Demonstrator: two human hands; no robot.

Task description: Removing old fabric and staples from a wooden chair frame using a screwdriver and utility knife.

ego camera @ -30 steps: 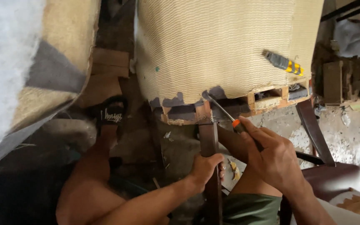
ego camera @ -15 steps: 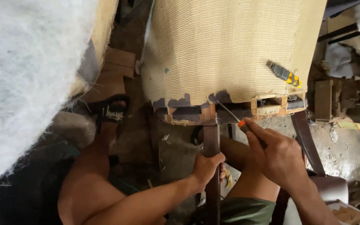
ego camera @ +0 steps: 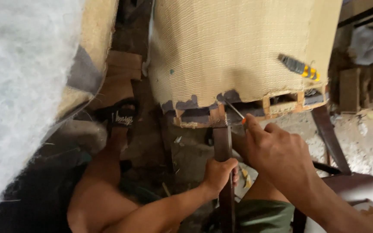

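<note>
The floor (ego camera: 359, 151) is rough, pale concrete, dusty and speckled with grit, darker and more shadowed toward the middle. Small pale scraps (ego camera: 244, 177) of wood or paper lie scattered on it. At the right edge, blocks of wood (ego camera: 350, 88) rest among other clutter too dim to make out. Flat brown boards (ego camera: 124, 71) lie stacked on the ground at the upper middle. A foot in a black sandal (ego camera: 118, 115) is planted on the floor just below those boards, near a pale stone-like lump (ego camera: 80, 133).

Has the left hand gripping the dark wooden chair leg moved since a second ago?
No. The left hand still grips the dark wooden chair leg at the same height below the chair's wooden frame.
</note>
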